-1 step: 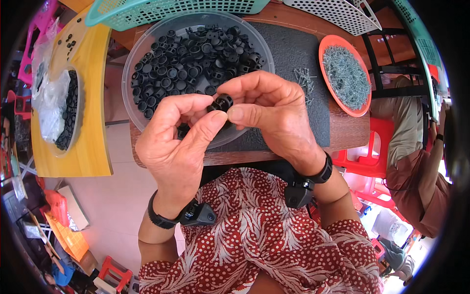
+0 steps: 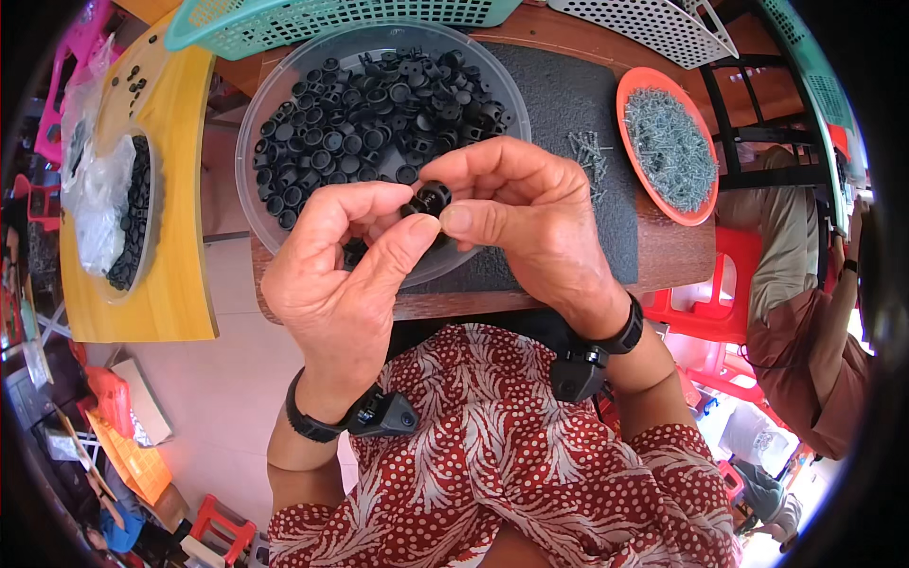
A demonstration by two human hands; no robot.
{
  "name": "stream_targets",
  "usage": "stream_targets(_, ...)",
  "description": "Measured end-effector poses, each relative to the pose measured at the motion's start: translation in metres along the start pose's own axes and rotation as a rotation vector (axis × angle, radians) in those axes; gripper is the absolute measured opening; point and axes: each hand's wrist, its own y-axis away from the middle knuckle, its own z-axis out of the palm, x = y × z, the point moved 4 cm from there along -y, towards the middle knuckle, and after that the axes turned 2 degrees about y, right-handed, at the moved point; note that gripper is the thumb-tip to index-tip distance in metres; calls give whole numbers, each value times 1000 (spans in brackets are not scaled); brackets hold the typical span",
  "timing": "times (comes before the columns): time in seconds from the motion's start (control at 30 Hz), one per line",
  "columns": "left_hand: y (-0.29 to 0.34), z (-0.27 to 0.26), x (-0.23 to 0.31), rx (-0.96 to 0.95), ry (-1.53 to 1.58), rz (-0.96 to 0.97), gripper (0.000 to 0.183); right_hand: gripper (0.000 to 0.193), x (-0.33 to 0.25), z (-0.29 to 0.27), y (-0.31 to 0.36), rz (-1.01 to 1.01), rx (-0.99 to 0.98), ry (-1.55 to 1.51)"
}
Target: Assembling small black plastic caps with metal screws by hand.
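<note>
A small round black plastic part (image 2: 434, 197) is pinched between my two hands above the near side of a clear round tub (image 2: 243, 142). My left hand (image 2: 341, 270) grips its left side with thumb and forefinger. On the other side, the thumb and fingertips of my right hand (image 2: 540, 213) close on the same part. Its lower portion is partly covered by my fingers. Many similar black caps (image 2: 379, 118) fill the tub beneath.
Right of the tub, loose screws (image 2: 591, 159) lie on a black mat (image 2: 559, 85). An orange plate (image 2: 689, 220) holds heaped screws. Mesh baskets (image 2: 331, 28) line the far edge. A yellow table (image 2: 180, 275) stands left; a person (image 2: 805, 303) is at the right.
</note>
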Motion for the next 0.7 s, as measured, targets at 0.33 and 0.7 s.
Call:
stream_targets(0.33, 0, 0, 0, -11, 32, -23, 17, 24, 1, 0, 1, -19, 3, 3)
stream_targets(0.7, -2, 2, -6, -60, 112, -135, 21, 18, 6, 0, 0, -44, 27, 58)
